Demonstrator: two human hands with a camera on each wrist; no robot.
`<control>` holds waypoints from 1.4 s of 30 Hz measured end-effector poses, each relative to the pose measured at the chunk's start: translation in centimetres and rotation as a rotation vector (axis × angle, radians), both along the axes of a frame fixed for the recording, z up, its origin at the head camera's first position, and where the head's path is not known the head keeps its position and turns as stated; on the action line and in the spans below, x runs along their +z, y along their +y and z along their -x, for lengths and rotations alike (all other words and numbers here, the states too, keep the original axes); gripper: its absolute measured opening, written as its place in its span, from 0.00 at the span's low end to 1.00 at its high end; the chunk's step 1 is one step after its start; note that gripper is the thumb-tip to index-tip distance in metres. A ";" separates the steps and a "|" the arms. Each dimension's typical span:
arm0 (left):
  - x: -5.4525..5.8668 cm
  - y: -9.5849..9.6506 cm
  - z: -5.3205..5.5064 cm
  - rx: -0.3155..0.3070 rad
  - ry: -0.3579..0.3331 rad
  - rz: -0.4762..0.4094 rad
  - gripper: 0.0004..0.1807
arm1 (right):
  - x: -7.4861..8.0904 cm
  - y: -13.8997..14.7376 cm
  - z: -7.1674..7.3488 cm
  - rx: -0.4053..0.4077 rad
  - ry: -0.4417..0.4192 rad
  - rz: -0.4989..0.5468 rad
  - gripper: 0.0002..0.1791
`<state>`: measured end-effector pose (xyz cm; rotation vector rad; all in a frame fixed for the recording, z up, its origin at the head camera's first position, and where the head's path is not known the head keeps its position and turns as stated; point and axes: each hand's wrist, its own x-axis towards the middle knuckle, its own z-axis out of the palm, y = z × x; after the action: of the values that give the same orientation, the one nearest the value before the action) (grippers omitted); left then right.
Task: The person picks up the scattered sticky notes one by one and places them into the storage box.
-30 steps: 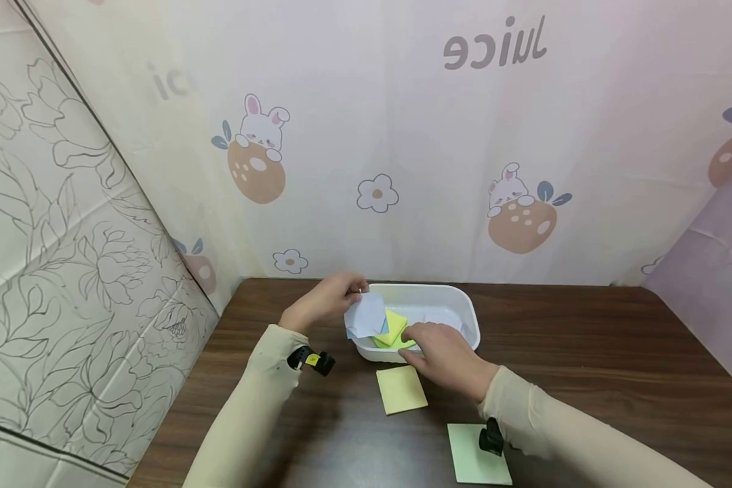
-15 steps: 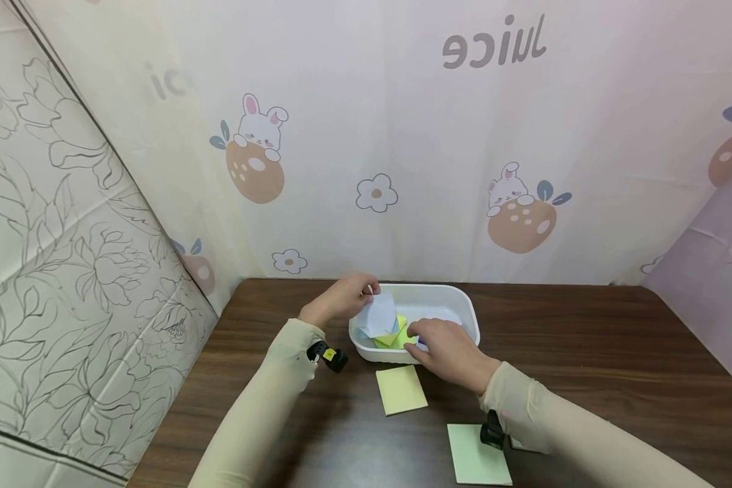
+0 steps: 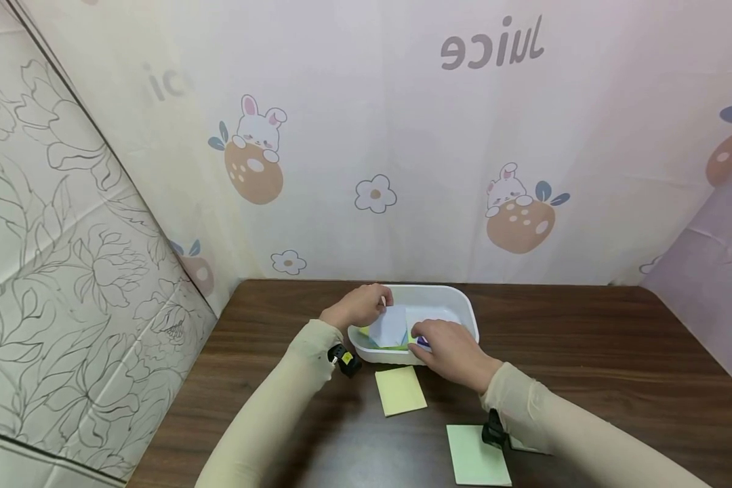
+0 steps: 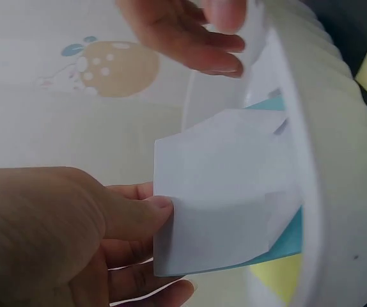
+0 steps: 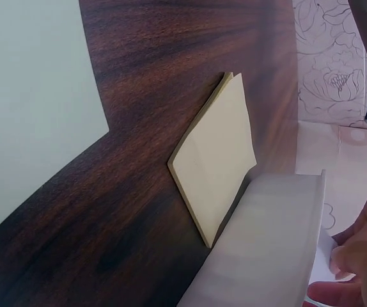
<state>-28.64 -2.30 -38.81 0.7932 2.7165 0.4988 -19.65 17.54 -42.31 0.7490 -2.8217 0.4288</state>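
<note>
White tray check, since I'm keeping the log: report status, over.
Left hand pinching white paper over white tray. Right hand over tray's near side, nothing visibly gripped. Yellow pad just outside, apparently not in the way.

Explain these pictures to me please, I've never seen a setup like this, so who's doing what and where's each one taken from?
There's no robot, just a person's two bare hands. The wide view comes from a camera on the head; the close ones come from small black cameras on the wrists. On the brown table stands a white tray. Before it lies a yellow pad, and nearer the person a pale green pad. The left hand pinches white paper, with blue paper beneath it. The right hand is over the tray's near edge; I see nothing in its grip.
</note>
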 end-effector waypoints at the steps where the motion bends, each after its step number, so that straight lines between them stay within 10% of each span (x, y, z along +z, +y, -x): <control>1: -0.2 0.1 0.0 -0.009 0.009 0.011 0.09 | -0.1 0.0 0.0 -0.001 0.001 0.002 0.09; 10: -1.4 0.9 0.1 -0.064 0.071 0.103 0.09 | -0.3 0.0 0.2 -0.006 -0.017 0.001 0.08; 42: -2.2 1.5 -0.1 -0.002 -0.065 0.113 0.16 | -0.3 0.5 0.8 -0.027 -0.048 -0.008 0.10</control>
<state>-28.51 -0.83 -41.02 0.7372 2.6568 0.3606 -20.46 18.05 -42.65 0.7106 -2.8767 0.4368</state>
